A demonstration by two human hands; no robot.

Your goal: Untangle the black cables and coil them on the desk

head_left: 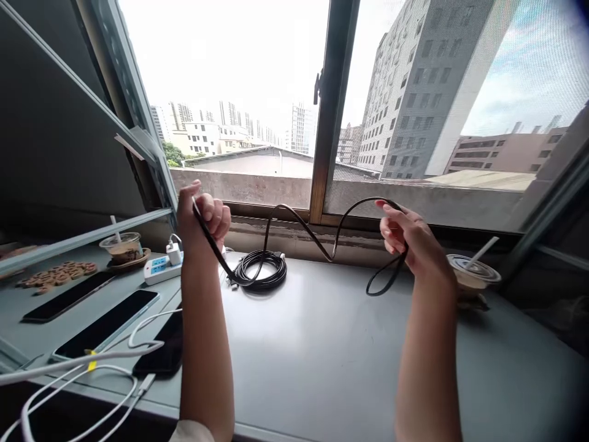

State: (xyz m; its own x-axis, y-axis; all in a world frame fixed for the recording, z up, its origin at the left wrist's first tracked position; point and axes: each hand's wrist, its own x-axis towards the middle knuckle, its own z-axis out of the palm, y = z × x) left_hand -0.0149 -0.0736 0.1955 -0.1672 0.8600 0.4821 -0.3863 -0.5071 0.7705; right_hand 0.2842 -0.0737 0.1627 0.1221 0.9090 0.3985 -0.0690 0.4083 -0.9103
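A long black cable (301, 222) stretches through the air between my two raised hands, sagging in a wave. My left hand (205, 215) is closed around one stretch of it, which slants down toward the table. On the right, my right hand (405, 233) pinches the cable near the fingertips, and a small loop dangles below the palm. Behind and between my hands, a coiled black cable (262, 283) lies on the grey table (313, 356). The hanging part passes over this coil; whether the two are one cable I cannot tell.
Phones (108, 322), white charging cables (124, 356) and a white power strip (161, 267) lie at the left. Flat brown pieces (59, 274) and a drink cup (123, 247) sit behind them. Another cup (469, 270) stands beyond my right forearm. A window (322, 153) borders the back.
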